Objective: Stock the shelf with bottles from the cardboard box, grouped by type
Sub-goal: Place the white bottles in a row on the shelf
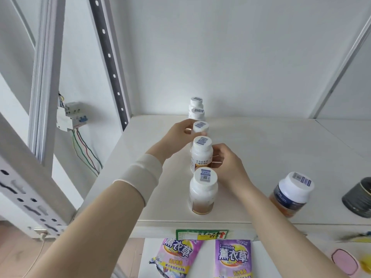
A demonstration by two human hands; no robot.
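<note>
Two bare forearms reach up from the lower edge toward the shelf [261, 149], the left one with a pale band [140, 173] around the wrist; the left hand [178, 135] is curled around the third bottle [200, 127] of a row, with the thumb and fingers just under its white cap; the right hand [226, 167] grasps the fourth bottle [201, 157] from its right side, the fingertips bent against the label; both bottles are upright, but whether their bases rest on the board I cannot tell, because a hand and a cap hide them; just beside the right wrist, on its left and nearer to the camera, stands the front bottle [203, 193], white with brownish contents low inside; beyond the left hand the second bottle [197, 114] and the rear bottle [196, 101] continue the same row toward the back wall; all five carry a small code sticker on the cap; well to the right of the right hand a wider dark-label bottle [291, 195] stands near the front edge; further right a dark tin [359, 199] is cut by the picture edge; below both hands a green price tag [201, 234] sits on the front rim of the shelf; under it two purple lavender bags [232, 257] lie on a lower white board; far to the left of the left hand a breaker box [70, 117] with coloured wires hangs on the wall.
</note>
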